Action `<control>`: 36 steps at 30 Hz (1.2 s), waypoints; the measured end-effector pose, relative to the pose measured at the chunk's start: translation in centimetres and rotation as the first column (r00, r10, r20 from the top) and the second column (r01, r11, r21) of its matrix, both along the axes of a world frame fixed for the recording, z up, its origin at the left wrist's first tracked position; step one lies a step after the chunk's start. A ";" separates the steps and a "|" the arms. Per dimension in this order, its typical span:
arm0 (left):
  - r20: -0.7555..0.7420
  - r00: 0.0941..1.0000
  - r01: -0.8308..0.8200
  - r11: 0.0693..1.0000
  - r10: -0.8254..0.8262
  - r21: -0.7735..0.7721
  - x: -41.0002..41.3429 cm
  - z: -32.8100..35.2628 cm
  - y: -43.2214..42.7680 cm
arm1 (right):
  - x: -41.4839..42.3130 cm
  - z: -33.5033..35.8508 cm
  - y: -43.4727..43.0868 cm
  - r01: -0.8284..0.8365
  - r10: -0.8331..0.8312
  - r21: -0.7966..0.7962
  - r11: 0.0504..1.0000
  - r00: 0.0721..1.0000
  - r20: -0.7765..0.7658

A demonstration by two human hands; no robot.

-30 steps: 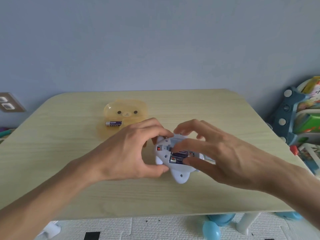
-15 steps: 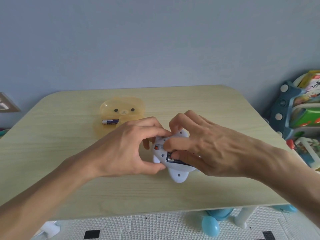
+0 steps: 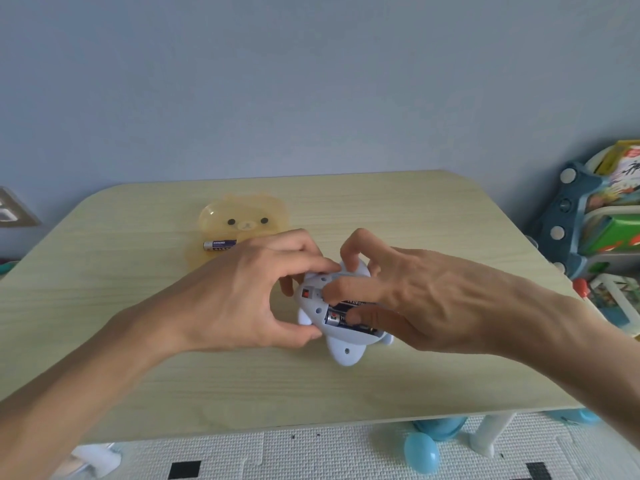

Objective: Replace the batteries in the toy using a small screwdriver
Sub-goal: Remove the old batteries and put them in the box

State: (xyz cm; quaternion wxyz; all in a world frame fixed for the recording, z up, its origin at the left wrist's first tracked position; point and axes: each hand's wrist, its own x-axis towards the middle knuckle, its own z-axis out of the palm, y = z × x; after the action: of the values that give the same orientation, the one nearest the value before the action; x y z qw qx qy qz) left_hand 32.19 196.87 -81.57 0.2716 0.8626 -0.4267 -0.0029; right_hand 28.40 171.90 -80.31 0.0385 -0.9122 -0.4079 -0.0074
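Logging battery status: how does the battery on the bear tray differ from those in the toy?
The tray battery lies loose, untouched, on the bear tray; the toy batteries sit in the toy's open compartment. The tray battery shows fully; the toy batteries are partly under the right hand. Both have dark purple labels.

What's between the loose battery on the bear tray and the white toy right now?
In the head view, only the left hand, gripping the white toy, fills the stretch from the loose battery; no other object shows there.
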 end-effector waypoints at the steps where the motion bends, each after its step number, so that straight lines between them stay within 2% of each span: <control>1: 0.000 1.000 0.001 1.000 -0.001 0.004 0.0 0.1 -0.1 | 0.0 0.0 0.0 -0.003 0.003 0.009 1.000 1.000 0.001; 12: -0.019 1.000 0.016 1.000 -0.016 -0.004 -0.5 0.3 -0.7 | 0.2 0.1 0.0 0.047 -0.035 0.092 0.995 0.991 -0.130; 18: 0.002 1.000 0.018 1.000 -0.018 0.012 -0.6 0.2 -0.9 | 0.0 -0.8 -0.8 0.114 -0.103 0.285 0.952 0.993 -0.055; 22: 0.010 1.000 0.007 1.000 -0.007 -0.001 -0.5 0.1 -0.8 | -0.1 -1.2 -1.4 0.114 -0.130 0.337 0.934 0.991 0.023; 27: -0.023 0.999 -0.041 0.998 0.040 -0.046 -0.5 -0.6 -0.8 | 0.0 -1.9 -1.9 0.180 -0.179 0.364 0.914 0.983 -0.037; 30: -0.078 0.995 -0.074 0.993 0.066 -0.097 -0.9 -1.2 -0.5 | 0.3 -1.6 -2.1 0.221 -0.183 0.482 0.848 0.975 -0.124; 34: -0.045 0.992 -0.126 0.988 0.122 -0.089 -1.3 -1.8 0.2 | 1.8 0.1 -0.5 0.276 -0.154 0.697 0.661 0.960 -0.233; 36: -0.036 0.989 -0.144 0.985 0.142 -0.091 -1.4 -1.9 0.5 | 3.7 1.3 1.2 0.276 -0.162 0.730 0.625 0.961 -0.225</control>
State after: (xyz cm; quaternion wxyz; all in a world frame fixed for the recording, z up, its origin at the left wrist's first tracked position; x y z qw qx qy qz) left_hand 30.76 197.39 -83.49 0.3172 0.8773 -0.3594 0.0239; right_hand 32.14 173.09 -79.01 0.4408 -0.8540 -0.2499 -0.1180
